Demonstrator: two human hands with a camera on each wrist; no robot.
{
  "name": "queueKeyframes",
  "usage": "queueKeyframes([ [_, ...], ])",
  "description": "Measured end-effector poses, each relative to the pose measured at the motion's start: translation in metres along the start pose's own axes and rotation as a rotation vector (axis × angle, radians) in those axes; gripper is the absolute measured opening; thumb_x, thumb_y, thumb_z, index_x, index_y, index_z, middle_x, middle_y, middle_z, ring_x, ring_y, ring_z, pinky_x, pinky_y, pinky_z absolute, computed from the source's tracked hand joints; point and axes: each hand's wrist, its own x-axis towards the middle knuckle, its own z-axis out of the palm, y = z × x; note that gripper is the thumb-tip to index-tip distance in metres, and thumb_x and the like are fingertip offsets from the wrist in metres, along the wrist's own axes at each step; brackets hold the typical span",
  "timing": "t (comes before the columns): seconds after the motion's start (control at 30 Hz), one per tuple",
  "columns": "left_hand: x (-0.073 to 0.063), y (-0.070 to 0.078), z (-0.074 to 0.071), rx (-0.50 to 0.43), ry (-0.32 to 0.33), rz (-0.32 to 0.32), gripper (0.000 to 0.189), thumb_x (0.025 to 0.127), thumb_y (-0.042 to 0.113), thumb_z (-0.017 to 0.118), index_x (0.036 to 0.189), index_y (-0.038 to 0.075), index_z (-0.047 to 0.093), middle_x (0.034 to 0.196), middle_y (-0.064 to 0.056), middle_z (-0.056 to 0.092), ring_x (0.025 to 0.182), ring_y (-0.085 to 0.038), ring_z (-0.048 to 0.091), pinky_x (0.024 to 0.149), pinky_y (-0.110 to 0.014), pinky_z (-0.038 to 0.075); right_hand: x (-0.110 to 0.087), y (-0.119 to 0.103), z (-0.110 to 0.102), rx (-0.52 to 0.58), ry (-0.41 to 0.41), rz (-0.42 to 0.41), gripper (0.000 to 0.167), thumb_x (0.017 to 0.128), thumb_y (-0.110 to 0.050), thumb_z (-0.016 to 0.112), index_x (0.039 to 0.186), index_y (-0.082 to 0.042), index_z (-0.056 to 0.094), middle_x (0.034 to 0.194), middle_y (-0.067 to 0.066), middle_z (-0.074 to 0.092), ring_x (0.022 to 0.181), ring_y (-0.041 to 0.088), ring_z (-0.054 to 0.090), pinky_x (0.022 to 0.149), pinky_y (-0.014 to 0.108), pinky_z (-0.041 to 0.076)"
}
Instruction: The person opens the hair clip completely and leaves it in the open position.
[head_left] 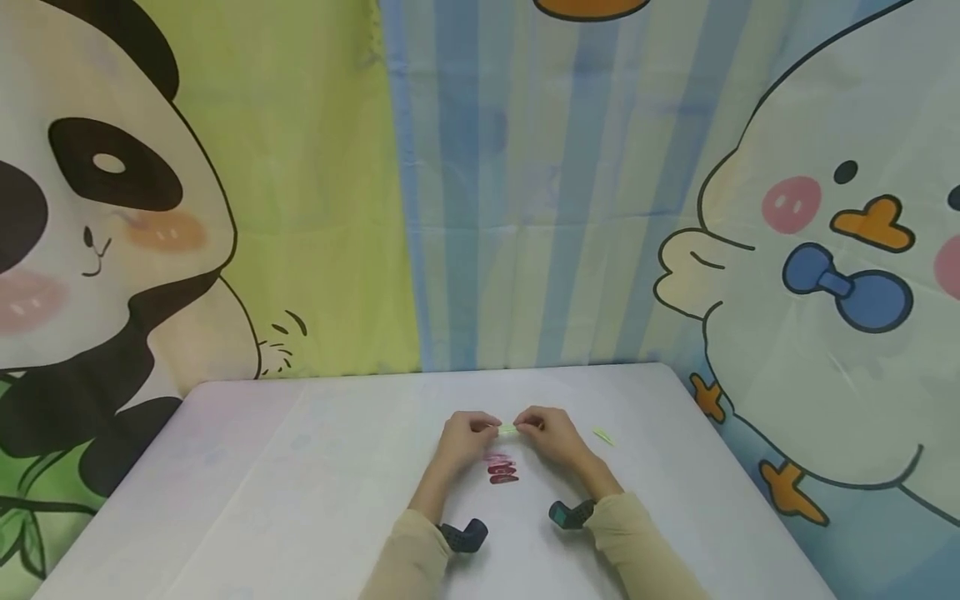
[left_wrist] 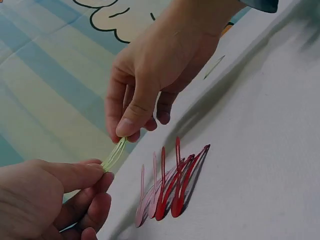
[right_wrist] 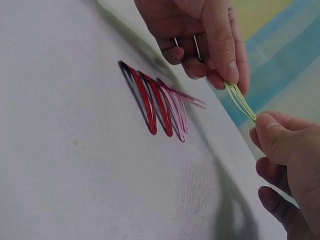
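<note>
A light green snap hair clip (left_wrist: pixel 115 154) is stretched between my two hands, above the table. My left hand (head_left: pixel 467 435) pinches one end of it between thumb and index finger, the other fingers loosely bent. At the opposite end, the thumb and fingertips of my right hand (head_left: pixel 551 433) pinch the clip. Below the hands lie two red hair clips (left_wrist: pixel 182 195) and two pink hair clips (right_wrist: pixel 175 107) in a row, close side by side, their narrow parts sprung apart. Another green hair clip (head_left: pixel 603 437) lies on the table to the right of my right hand.
The white-covered table (head_left: pixel 300 483) reaches back to a cloth backdrop (head_left: pixel 495 192) with a cartoon panda on the left and a white bird on the right. Dark wrist devices (head_left: pixel 465 536) sit at both cream sleeves (head_left: pixel 412 554).
</note>
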Motion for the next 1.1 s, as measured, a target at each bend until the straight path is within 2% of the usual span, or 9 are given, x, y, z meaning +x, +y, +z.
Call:
queueKeyframes([
  [0.1,-0.004,0.000,-0.006,-0.065,-0.008,0.004,0.013,0.088,0.019,0.066,0.096,0.015,0.075,0.096,0.002,0.072,0.088,-0.013,0.063,0.077,-0.032,0.051,-0.006,-0.011,-0.002,0.023,0.014,0.034,0.006,0.085,-0.019,0.071,0.089,-0.022,0.073,0.083,-0.010,0.069,0.072,0.008,0.054,0.066,0.022,0.044],
  [0.27,-0.011,0.004,-0.013,-0.147,-0.029,0.037,0.013,0.089,0.020,0.065,0.097,0.016,0.075,0.101,0.000,0.072,0.100,-0.017,0.064,0.087,-0.037,0.050,-0.015,-0.025,-0.006,0.016,0.074,0.020,0.008,0.081,-0.017,0.074,0.089,-0.020,0.075,0.083,-0.008,0.071,0.070,0.007,0.054,0.064,0.021,0.045],
  [0.4,-0.020,0.010,-0.017,-0.166,-0.045,0.056,0.016,0.089,0.023,0.066,0.100,0.016,0.075,0.103,-0.001,0.073,0.102,-0.018,0.065,0.087,-0.036,0.051,-0.024,-0.034,-0.009,0.000,0.119,0.033,0.009,0.081,-0.018,0.075,0.089,-0.020,0.075,0.083,-0.009,0.071,0.069,0.006,0.053,0.062,0.020,0.045],
  [0.53,-0.032,0.014,-0.019,-0.197,-0.068,0.071,0.022,0.089,0.026,0.066,0.105,0.013,0.073,0.105,-0.001,0.072,0.101,-0.017,0.065,0.085,-0.033,0.051,-0.034,-0.046,-0.013,0.033,0.141,0.072,0.007,0.081,-0.020,0.074,0.088,-0.021,0.076,0.082,-0.009,0.072,0.067,0.007,0.054,0.060,0.020,0.045],
  [0.67,-0.043,0.014,-0.021,-0.228,-0.077,0.085,0.025,0.090,0.027,0.066,0.109,0.013,0.071,0.108,-0.004,0.072,0.100,-0.017,0.065,0.084,-0.031,0.051,-0.041,-0.060,-0.017,0.093,0.130,0.156,0.006,0.083,-0.023,0.073,0.088,-0.021,0.075,0.085,-0.006,0.073,0.071,0.008,0.058,0.062,0.024,0.047],
  [0.87,-0.056,0.010,-0.021,-0.242,-0.072,0.037,0.022,0.089,0.026,0.066,0.108,0.017,0.072,0.109,-0.002,0.071,0.105,-0.015,0.064,0.086,-0.030,0.050,-0.049,-0.077,-0.017,0.161,0.066,0.296,0.010,0.084,-0.025,0.073,0.089,-0.018,0.075,0.090,-0.002,0.072,0.083,0.013,0.064,0.072,0.032,0.052],
  [0.97,-0.060,0.009,-0.020,-0.250,-0.051,0.028,0.019,0.089,0.023,0.066,0.106,0.016,0.073,0.107,-0.003,0.072,0.103,-0.016,0.064,0.083,-0.029,0.050,-0.052,-0.082,-0.015,0.215,0.038,0.369,0.013,0.083,-0.026,0.073,0.090,-0.015,0.074,0.092,0.000,0.072,0.087,0.015,0.063,0.076,0.036,0.050],
  [1.1,-0.063,0.010,-0.015,-0.266,-0.023,0.006,0.017,0.086,0.017,0.069,0.101,0.010,0.074,0.102,-0.008,0.073,0.093,-0.015,0.065,0.075,-0.026,0.049,-0.060,-0.082,-0.009,0.288,0.030,0.465,0.014,0.083,-0.025,0.073,0.091,-0.014,0.074,0.092,0.000,0.072,0.086,0.015,0.059,0.074,0.033,0.046],
])
